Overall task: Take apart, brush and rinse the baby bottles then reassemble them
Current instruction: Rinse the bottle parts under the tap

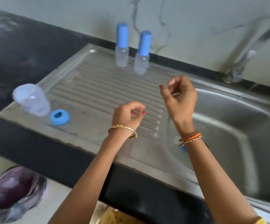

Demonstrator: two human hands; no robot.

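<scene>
Both hands — left hand (127, 113), right hand (178, 96) — hover loosely curled, grasping nothing, above the drainboard (98, 88); two capped bottles (132, 49) stand far

black countertop (17, 50), marbled wall (195, 16), purple bag (16, 191) on floor

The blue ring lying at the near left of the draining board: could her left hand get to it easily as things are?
Probably yes. The left hand holds nothing and hovers over the draining board, with only bare ridged metal between it and the blue ring. The clear cap lies beside the ring's far side, not across the path.
</scene>
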